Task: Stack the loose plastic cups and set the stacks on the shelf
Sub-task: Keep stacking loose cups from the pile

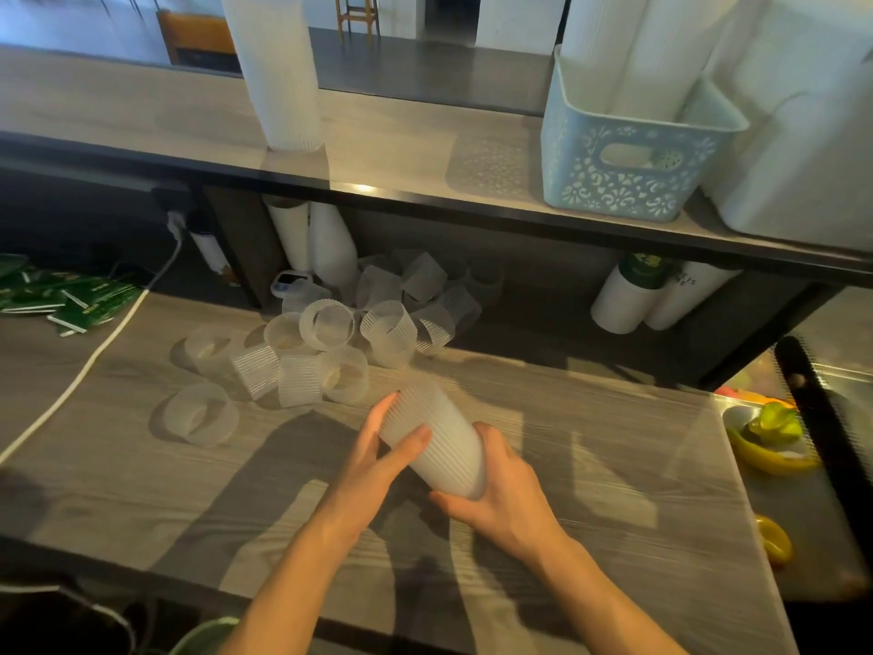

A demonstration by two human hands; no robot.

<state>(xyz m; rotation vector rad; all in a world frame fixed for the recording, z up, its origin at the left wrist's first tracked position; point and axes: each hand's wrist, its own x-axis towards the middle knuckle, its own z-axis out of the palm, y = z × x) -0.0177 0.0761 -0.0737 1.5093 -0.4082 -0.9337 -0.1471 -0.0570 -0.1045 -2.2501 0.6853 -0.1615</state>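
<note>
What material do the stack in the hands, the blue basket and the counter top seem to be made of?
Stack of cups: translucent, frosted plastic with fine vertical ribs; light passes through it.
Blue basket: pale blue moulded plastic, matte, with pierced ornament.
Counter top: grey wood-grain surface, probably laminate; a faint sheen.

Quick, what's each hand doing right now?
Left hand: holding the cup stack.
Right hand: holding the same stack near its base.

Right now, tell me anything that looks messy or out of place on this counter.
The loose cups lie scattered, many tipped on their sides, some spilling back under the shelf. A white cable trails across the counter beside them. Both hands hold the stack tilted.
</note>
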